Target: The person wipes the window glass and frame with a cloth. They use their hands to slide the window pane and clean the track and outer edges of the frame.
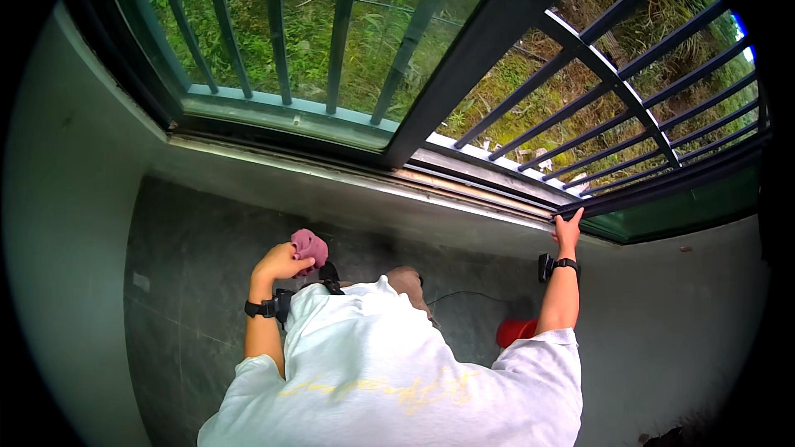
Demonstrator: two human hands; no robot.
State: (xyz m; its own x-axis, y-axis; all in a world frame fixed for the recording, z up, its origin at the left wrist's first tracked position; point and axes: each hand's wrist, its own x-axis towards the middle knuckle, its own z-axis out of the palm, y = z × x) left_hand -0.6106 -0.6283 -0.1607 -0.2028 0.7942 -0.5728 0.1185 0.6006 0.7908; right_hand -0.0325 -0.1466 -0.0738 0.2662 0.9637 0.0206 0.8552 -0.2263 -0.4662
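Note:
My left hand (279,262) holds a crumpled pink cloth (309,251) in front of my body, above the floor. Part of the cloth is hidden behind the fingers. My right hand (567,233) reaches forward to the dark frame of a sliding window sash (612,200) at the right. Its thumb and a finger lie at the sash's near lower corner; the other fingers are hard to make out. From that corner the bare metal window track (478,191) runs left to the dark upright of another glazed sash (456,65).
Outside the window stand dark security bars (612,77), with a grassy slope behind. Below the sill is a grey wall (348,189). A red bucket-like object (515,330) stands on the grey floor (186,273) beneath my right arm, near a thin black cable (463,293).

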